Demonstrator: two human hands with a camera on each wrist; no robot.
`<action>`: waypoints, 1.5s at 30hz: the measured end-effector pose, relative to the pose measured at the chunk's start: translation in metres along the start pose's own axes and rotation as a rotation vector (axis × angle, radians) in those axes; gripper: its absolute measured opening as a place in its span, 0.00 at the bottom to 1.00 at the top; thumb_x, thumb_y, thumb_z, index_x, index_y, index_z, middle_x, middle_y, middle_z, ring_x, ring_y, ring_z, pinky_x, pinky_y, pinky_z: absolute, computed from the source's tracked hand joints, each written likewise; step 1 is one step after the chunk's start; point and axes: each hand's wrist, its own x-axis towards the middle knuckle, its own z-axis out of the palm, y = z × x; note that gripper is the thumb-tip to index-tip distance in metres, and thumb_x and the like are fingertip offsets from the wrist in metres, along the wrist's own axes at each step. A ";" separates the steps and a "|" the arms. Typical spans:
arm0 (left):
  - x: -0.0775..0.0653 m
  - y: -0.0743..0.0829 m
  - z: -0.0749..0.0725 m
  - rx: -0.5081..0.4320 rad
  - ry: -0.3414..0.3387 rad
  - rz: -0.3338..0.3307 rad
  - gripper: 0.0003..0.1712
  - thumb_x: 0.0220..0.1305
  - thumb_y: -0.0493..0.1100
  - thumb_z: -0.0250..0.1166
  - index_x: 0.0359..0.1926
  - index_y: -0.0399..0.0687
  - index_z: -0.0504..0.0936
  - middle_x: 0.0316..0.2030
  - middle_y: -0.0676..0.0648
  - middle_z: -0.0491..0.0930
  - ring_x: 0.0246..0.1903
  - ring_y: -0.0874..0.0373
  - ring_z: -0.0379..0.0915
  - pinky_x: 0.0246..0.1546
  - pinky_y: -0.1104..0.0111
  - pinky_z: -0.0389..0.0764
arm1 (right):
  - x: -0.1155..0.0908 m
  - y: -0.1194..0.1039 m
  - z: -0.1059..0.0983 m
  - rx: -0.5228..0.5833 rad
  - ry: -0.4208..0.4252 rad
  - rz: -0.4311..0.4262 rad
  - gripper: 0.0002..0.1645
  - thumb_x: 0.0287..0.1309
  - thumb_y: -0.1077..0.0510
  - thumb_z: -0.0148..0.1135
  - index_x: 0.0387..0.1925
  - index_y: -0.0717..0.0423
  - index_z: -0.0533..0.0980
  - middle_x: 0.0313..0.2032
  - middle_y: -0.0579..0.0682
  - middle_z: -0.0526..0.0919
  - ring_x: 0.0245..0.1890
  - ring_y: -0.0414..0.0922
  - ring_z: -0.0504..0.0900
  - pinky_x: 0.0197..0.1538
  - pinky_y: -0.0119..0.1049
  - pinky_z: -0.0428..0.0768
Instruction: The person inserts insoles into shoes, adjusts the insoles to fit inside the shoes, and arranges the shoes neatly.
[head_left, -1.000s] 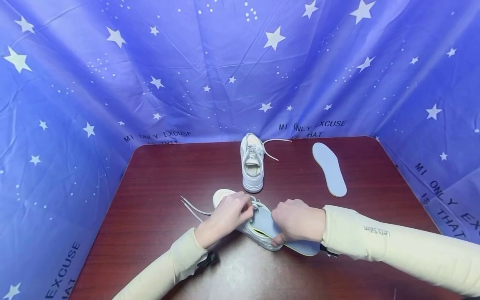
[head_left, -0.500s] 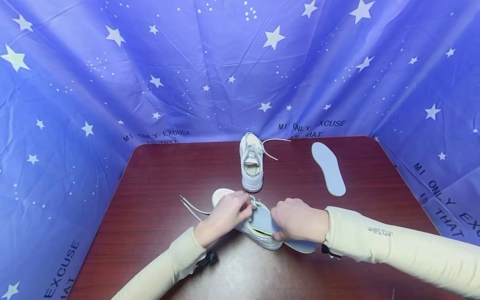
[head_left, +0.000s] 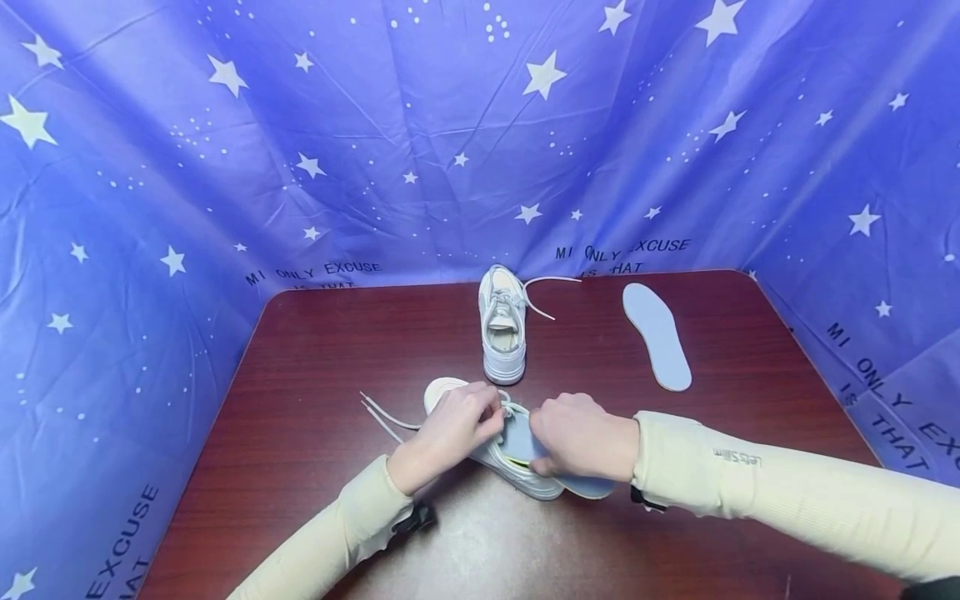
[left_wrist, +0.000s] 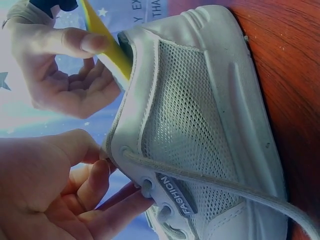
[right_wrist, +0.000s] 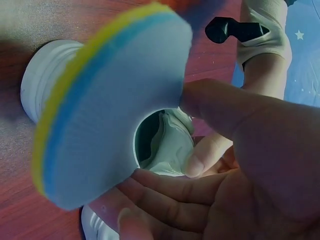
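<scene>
A white sneaker (head_left: pixel 517 477) rests on the table with its toe to the far left. My left hand (head_left: pixel 453 425) pinches the sneaker's upper edge by the lace eyelets, at the throat of the opening (left_wrist: pixel 107 150). A grey-topped insole (head_left: pixel 517 440) with a yellow underside (left_wrist: pixel 117 57) is partly inside the sneaker. My right hand (head_left: pixel 577 437) grips its sides between thumb and fingers, bending it into a curve in the right wrist view. The insole's heel end (right_wrist: pixel 107 115) sticks out behind the sneaker; its front end is hidden inside.
A second white sneaker (head_left: pixel 504 358) stands just beyond, its lace trailing right. Another grey insole (head_left: pixel 658 337) lies at the back right of the dark red table (head_left: pixel 337 350). Loose laces (head_left: pixel 382 417) extend left from the near sneaker. A starry blue curtain (head_left: pixel 420 125) encloses the table.
My right hand has moved a little left, pushing the insole farther into the sneaker, so less of its heel end shows. The left hand has kept its hold.
</scene>
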 end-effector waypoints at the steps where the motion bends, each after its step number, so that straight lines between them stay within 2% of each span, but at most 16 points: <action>1: 0.000 0.000 0.000 0.000 0.000 0.002 0.10 0.60 0.37 0.66 0.25 0.50 0.76 0.22 0.56 0.72 0.23 0.65 0.69 0.26 0.73 0.70 | 0.001 0.000 0.000 -0.004 -0.001 0.003 0.24 0.47 0.47 0.77 0.18 0.51 0.68 0.15 0.43 0.68 0.16 0.43 0.70 0.20 0.42 0.73; 9: 0.000 0.000 0.001 0.006 0.007 0.015 0.10 0.60 0.36 0.67 0.25 0.50 0.75 0.22 0.56 0.71 0.23 0.65 0.67 0.24 0.73 0.68 | 0.006 -0.001 0.002 -0.021 0.014 -0.001 0.25 0.47 0.47 0.76 0.17 0.51 0.68 0.15 0.43 0.69 0.16 0.44 0.71 0.20 0.43 0.75; 18: 0.000 0.000 0.001 0.014 0.010 0.012 0.10 0.59 0.36 0.67 0.25 0.50 0.76 0.23 0.55 0.72 0.23 0.65 0.68 0.24 0.74 0.68 | 0.015 -0.003 0.002 -0.064 -0.054 0.024 0.25 0.51 0.44 0.76 0.17 0.51 0.70 0.16 0.45 0.70 0.17 0.45 0.74 0.23 0.44 0.78; 30: 0.000 0.001 0.003 0.016 0.020 0.021 0.09 0.59 0.35 0.66 0.25 0.49 0.76 0.23 0.55 0.72 0.23 0.65 0.68 0.24 0.74 0.69 | 0.025 -0.004 0.002 -0.045 -0.087 0.025 0.23 0.48 0.44 0.78 0.19 0.50 0.72 0.19 0.47 0.74 0.21 0.47 0.78 0.26 0.46 0.81; 39: 0.000 0.001 0.003 0.010 0.019 0.016 0.08 0.58 0.35 0.66 0.26 0.49 0.76 0.23 0.55 0.72 0.24 0.64 0.69 0.24 0.74 0.69 | 0.026 -0.006 0.005 -0.019 -0.071 0.043 0.24 0.48 0.44 0.78 0.18 0.50 0.71 0.19 0.47 0.74 0.21 0.47 0.78 0.27 0.47 0.81; 45: 0.000 0.001 0.003 0.005 0.014 0.002 0.08 0.58 0.35 0.66 0.26 0.49 0.77 0.23 0.55 0.72 0.24 0.64 0.69 0.25 0.74 0.70 | 0.017 -0.007 0.006 -0.016 -0.041 0.048 0.27 0.48 0.40 0.79 0.26 0.56 0.74 0.21 0.48 0.75 0.21 0.48 0.78 0.26 0.47 0.81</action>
